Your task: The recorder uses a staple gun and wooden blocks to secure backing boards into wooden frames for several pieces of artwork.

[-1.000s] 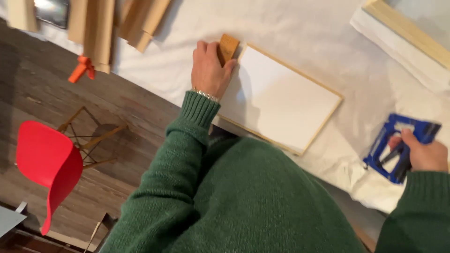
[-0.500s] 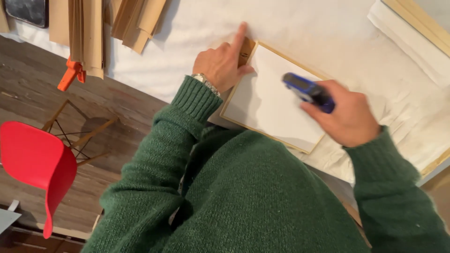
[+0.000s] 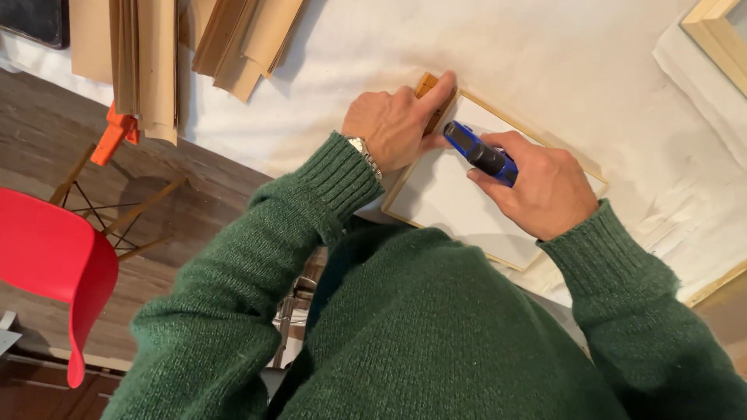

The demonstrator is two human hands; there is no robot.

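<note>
We are pinning the small wooden block (image 3: 427, 89) at the far-left corner of the wood-framed canvas (image 3: 451, 198) with our left hand (image 3: 393, 124), fingers pressed flat on it, while our right hand (image 3: 537, 187), fingers wrapped around the blue staple gun (image 3: 480, 153), is aiming its long axis toward that corner.

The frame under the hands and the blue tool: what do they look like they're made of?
The frame looks like pale unfinished wood, matte, with white cloth or board stretched within; which one is unclear. The blue tool in the right hand looks like moulded plastic, faintly glossy, with a black part, possibly rubber.
</note>
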